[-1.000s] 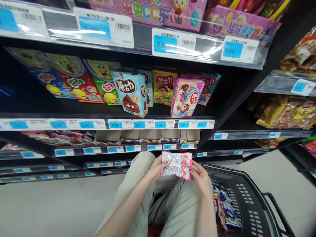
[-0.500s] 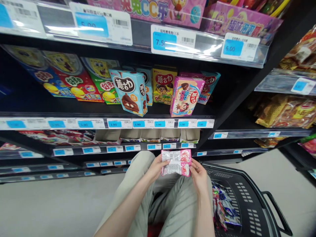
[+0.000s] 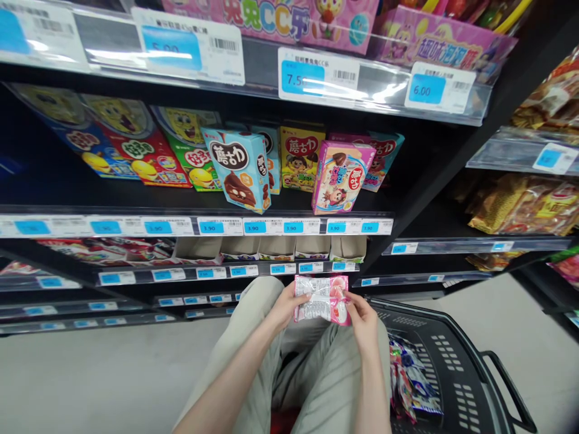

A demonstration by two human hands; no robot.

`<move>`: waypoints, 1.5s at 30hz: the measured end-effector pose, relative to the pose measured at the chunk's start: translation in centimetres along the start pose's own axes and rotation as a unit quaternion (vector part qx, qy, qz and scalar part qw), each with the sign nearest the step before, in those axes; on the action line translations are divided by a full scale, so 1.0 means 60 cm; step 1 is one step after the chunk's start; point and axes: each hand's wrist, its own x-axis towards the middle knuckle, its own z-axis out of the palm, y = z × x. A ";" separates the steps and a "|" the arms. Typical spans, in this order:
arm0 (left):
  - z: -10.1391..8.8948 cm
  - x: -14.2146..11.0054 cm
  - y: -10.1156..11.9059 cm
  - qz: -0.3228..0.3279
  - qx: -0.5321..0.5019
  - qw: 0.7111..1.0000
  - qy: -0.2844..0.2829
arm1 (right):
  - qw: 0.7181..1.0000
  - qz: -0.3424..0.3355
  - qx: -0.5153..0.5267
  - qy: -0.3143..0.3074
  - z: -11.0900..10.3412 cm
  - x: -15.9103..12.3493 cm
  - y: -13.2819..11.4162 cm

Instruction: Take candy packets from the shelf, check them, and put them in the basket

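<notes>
1. Left hand (image 3: pixel 284 306) and right hand (image 3: pixel 363 319) are closed on opposite ends of one small pink-and-silver packet (image 3: pixel 319 299), held printed side up over the lap, in front of the lower shelves. The left thumb is laid across the face; at the right, the packet is pinched near its edge by the fingertips.
2. The packet could be dropped between the knees if the fingertip pinch were eased, since its wrapper looks slick.
3. Its thin film could be split if the two ends were pulled apart hard.
4. A light blue box (image 3: pixel 239 172) and a pink box (image 3: pixel 341 178) are stood near the front of the shelf (image 3: pixel 289 205) above; either could be toppled if brushed by a raised arm.
5. A dark basket (image 3: pixel 473 367), with packets inside, is set beside the right leg and could be bumped by a knee swung outward.
</notes>
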 end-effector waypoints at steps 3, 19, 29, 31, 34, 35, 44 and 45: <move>0.002 -0.002 0.000 -0.005 0.005 1.000 -0.010 | 1.000 0.004 0.003 0.013 -0.003 0.001 0.004; 0.004 -0.003 0.004 -0.037 -0.011 0.998 -0.056 | 0.986 0.097 0.136 -0.004 -0.006 -0.005 -0.005; 0.001 -0.002 0.002 -0.052 -0.008 0.997 -0.049 | 0.991 0.084 0.104 -0.029 -0.010 -0.004 0.003; 0.001 -0.002 0.001 -0.058 -0.012 0.997 -0.039 | 0.992 0.076 0.094 -0.023 -0.011 -0.004 0.004; 0.000 -0.001 0.000 -0.062 -0.024 0.998 -0.019 | 0.994 0.067 0.085 -0.030 -0.011 -0.006 -0.003; 0.000 0.000 0.000 -0.062 -0.026 0.998 -0.013 | 0.994 0.064 0.084 -0.042 -0.011 -0.007 -0.006; 0.001 -0.004 0.006 -0.060 -0.002 0.998 -0.028 | 0.997 0.060 0.032 -0.043 -0.007 -0.005 -0.008; 0.001 -0.003 0.006 -0.056 0.002 0.998 -0.030 | 0.997 0.060 0.028 -0.038 -0.007 -0.003 -0.005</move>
